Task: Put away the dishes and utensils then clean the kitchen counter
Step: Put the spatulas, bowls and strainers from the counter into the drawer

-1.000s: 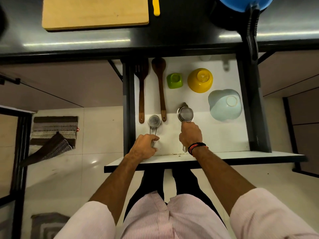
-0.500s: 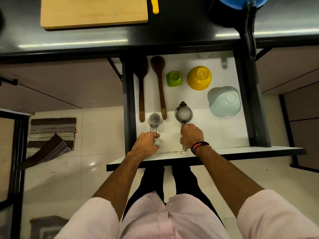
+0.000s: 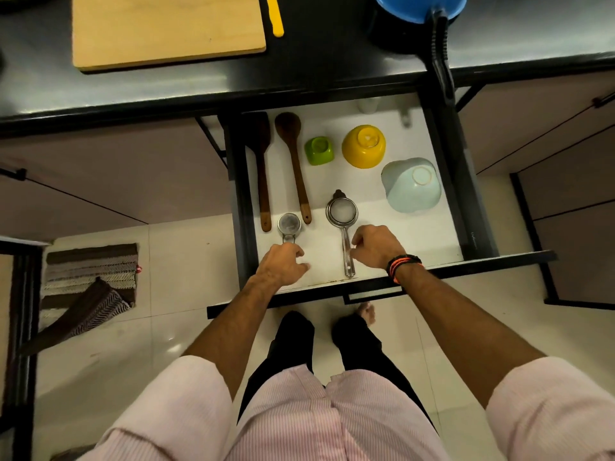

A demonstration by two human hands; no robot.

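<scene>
The right hand (image 3: pixel 376 246) hung loosely curled and held nothing, its fingers just right of the large strainer (image 3: pixel 342 224). That strainer's handle ran toward the drawer (image 3: pixel 442 261) front and its mesh bowl pointed away toward the counter (image 3: pixel 332 74). The left hand (image 3: pixel 283 266) lay over the handle of the small strainer (image 3: pixel 290 225), which was parallel and just left; whether it gripped the handle could not be told. Both strainers lay flat inside the drawer, so the right hand seemed freer to turn next to the cutting board (image 3: pixel 166 28).
</scene>
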